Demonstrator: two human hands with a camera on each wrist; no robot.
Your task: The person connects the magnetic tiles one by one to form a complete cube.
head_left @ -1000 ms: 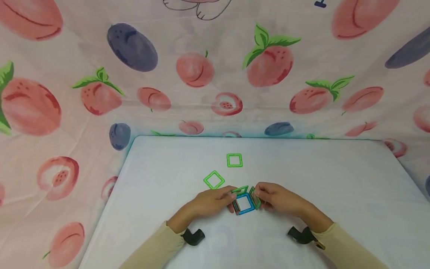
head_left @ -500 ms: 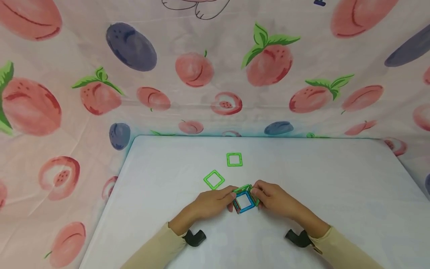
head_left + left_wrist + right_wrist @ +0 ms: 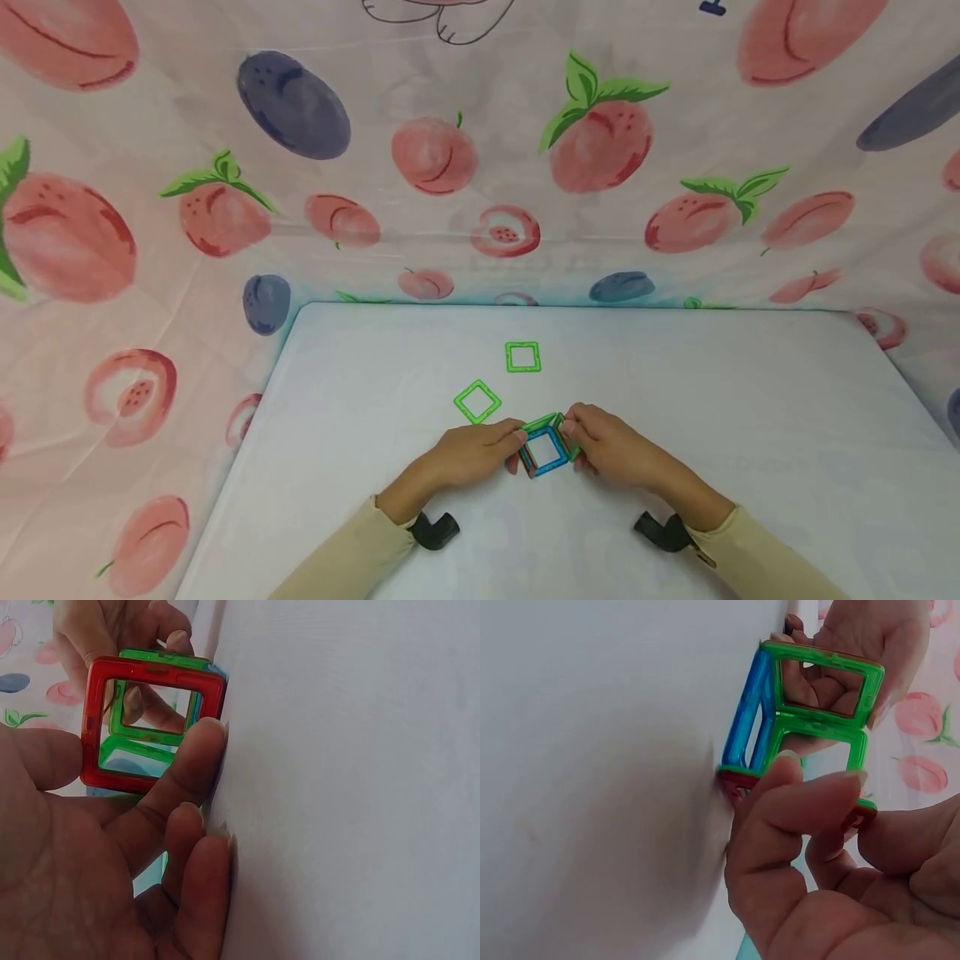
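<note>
Both hands hold a small open box of square magnetic tiles on the table. A blue tile (image 3: 552,468) lies flat as its base. My left hand (image 3: 468,454) pinches the left wall, a red-faced tile (image 3: 161,673), between thumb and fingers. On the opposite side, my right hand (image 3: 611,442) pinches the right wall, a tile with red and green (image 3: 865,812) showing, partly hidden by the fingers. A green tile (image 3: 542,422) forms the far wall, its edge meeting the right wall near the top corner. No tile shows on the near side or top.
Two loose green square tiles lie flat beyond the hands: a straight one (image 3: 523,369) and, nearer the left hand, one turned cornerwise (image 3: 488,412). Behind the white table (image 3: 750,375) hangs a fruit-patterned cloth (image 3: 337,275). Black wrist mounts (image 3: 437,532) stick out from both sleeves.
A second ago the far and right walls stood apart at the corner. The right hand has shifted slightly left and the walls now meet; the last half second shows almost no movement.
</note>
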